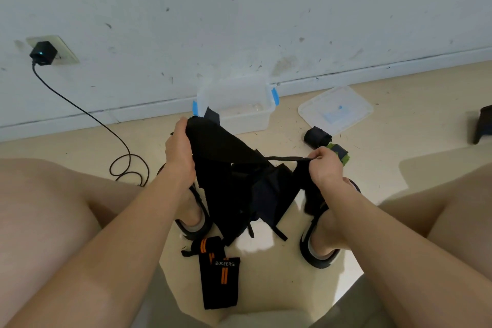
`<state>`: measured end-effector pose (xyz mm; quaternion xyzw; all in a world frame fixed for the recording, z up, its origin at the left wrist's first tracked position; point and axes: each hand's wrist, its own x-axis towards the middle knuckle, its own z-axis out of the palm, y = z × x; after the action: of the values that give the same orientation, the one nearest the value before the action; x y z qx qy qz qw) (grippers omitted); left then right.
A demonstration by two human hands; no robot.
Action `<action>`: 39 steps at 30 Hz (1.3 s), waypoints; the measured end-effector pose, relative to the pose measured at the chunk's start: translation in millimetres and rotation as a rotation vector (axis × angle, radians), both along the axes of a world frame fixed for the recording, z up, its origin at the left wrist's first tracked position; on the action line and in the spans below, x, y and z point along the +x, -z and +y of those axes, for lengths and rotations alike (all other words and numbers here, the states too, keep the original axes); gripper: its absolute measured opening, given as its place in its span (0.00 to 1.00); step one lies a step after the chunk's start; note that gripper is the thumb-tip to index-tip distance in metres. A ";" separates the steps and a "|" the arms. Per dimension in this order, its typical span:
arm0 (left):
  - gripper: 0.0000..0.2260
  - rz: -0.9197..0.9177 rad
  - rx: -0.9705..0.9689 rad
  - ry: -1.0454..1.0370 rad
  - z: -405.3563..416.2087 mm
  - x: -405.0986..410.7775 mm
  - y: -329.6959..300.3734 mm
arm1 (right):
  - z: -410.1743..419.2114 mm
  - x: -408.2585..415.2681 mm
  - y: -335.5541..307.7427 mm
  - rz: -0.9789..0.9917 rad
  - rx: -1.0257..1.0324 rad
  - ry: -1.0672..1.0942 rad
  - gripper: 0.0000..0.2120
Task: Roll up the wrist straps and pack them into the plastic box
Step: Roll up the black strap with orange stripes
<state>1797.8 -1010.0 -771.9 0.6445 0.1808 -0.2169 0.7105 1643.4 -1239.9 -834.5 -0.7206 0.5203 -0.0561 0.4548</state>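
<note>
The plastic box [239,106] stands against the wall [239,8], its lid [335,109] on the floor to its right. Just before the lid lies a rolled strap [316,137], another roll [340,152] beside it. A heap of straps [253,194] lies between the feet, one flat strap [219,282] nearer the person

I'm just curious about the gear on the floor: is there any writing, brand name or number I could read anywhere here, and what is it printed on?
"BOKEERSI": white letters on the black wrist strap with orange stripes lying flat on the floor.
The blue patch on the clear plastic lid may be a label; it is too blurred to read.
Nothing else carries readable text.
</note>
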 end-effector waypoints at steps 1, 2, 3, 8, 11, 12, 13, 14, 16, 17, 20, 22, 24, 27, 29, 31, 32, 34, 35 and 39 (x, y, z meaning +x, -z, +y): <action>0.21 0.003 0.042 0.013 0.9 -0.6 0.8 | 0.2 -0.3 -1.5 -0.039 -0.014 0.046 0.16; 0.25 0.011 0.099 0.032 1.8 -0.2 3.2 | 0.0 -0.5 -2.7 -0.083 -0.015 0.077 0.17; 0.31 0.023 0.171 0.054 3.6 0.7 7.5 | 0.3 -0.6 -4.5 -0.135 -0.012 0.091 0.17; 0.30 -0.076 0.445 0.345 -2.2 -16.3 -0.6 | 0.0 9.5 -17.1 -0.345 0.101 0.138 0.20; 0.21 -0.115 0.577 0.655 -11.1 -31.4 -5.8 | -2.4 16.5 -25.3 -0.440 0.247 0.176 0.21; 0.22 -0.106 0.590 0.735 -11.6 -32.8 -3.0 | -2.6 17.5 -28.8 -0.462 0.288 0.182 0.21; 0.24 -0.076 0.573 0.792 -11.0 -32.9 1.7 | -2.5 17.9 -32.4 -0.487 0.330 0.187 0.21; 0.29 -0.039 0.539 0.826 -9.7 -32.1 7.1 | -1.3 17.4 -36.2 -0.509 0.380 0.188 0.21; 0.37 0.023 0.511 0.841 -5.9 -30.5 13.9 | 0.0 15.5 -40.9 -0.552 0.490 0.173 0.21; 0.37 0.037 0.492 0.851 -4.2 -29.7 17.3 | -0.3 14.2 -41.6 -0.572 0.543 0.159 0.21; 0.39 0.107 0.390 0.868 -2.4 -31.2 16.9 | -4.2 9.7 -41.7 -0.674 0.771 0.126 0.20; 0.41 0.120 0.408 0.936 -0.7 -27.5 23.4 | -4.8 7.9 -42.2 -0.750 0.960 0.090 0.18; 0.36 0.078 0.476 1.049 -1.0 -28.3 25.8 | -4.2 7.7 -42.4 -0.786 1.078 0.055 0.18; 0.25 -0.045 0.615 1.251 2.7 -33.1 25.9 | -7.2 7.9 -44.6 -0.881 1.223 0.076 0.18; 0.13 -0.148 0.760 1.418 9.0 -32.4 35.0 | -14.0 6.6 -50.6 -0.982 1.278 0.093 0.19; 0.05 -0.237 0.914 1.512 15.1 -34.2 46.1 | -18.7 5.1 -65.0 -1.045 1.270 0.074 0.19; 0.05 -0.286 0.981 1.512 17.2 -34.1 51.7 | -20.4 4.5 -71.0 -1.056 1.271 0.065 0.19; 0.03 -0.377 1.024 1.425 21.7 -27.4 63.2 | -21.5 4.5 -77.3 -1.030 1.277 0.003 0.21; 0.04 -0.446 1.003 1.344 23.6 -22.7 69.8 | -21.0 4.8 -77.5 -0.989 1.247 -0.061 0.21; 0.05 -0.494 0.918 0.929 16.0 -16.1 54.0 | -19.9 6.6 -69.7 -0.828 1.083 -0.191 0.18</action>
<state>1781.7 -994.1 -825.9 0.9207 -0.2070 -0.2469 0.2202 1650.0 -1259.8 -764.8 -0.3537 0.1926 -0.0187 0.9151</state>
